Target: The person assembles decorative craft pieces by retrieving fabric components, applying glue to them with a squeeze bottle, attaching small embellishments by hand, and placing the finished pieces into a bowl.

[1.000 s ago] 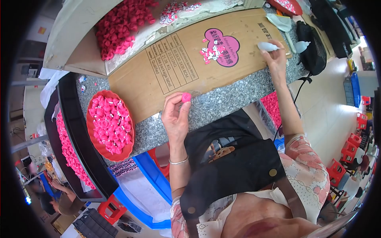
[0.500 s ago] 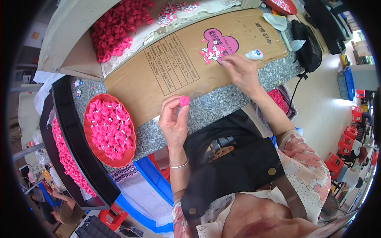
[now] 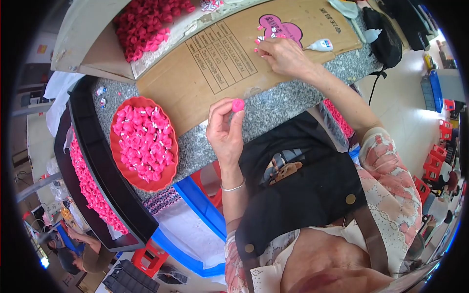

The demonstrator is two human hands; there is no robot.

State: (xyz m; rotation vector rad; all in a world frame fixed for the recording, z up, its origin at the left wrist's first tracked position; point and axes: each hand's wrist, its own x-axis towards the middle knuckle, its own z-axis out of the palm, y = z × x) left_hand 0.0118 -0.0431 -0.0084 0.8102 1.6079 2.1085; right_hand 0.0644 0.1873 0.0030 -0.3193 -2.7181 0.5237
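Note:
My left hand, with a bracelet at the wrist, pinches a small round pink rubbery piece between thumb and fingertips, above the table's front edge. Farther right, my right hand reaches down to the cardboard sheet, its fingers drawn together at a small pile of pink-and-white bits. The hand covers part of the pile, and what lies between its fingertips is too small to make out. A small white bottle lies on the cardboard just right of that hand.
A red scalloped bowl of pink pieces stands left on the granite table. Beside it is a black tray with more. A pink heap fills the shelf behind. A black bag sits at the right end.
My right hand has moved left and over the pile of bits, hiding part of it. My left hand still pinches the pink piece. The whole view has shifted somewhat.

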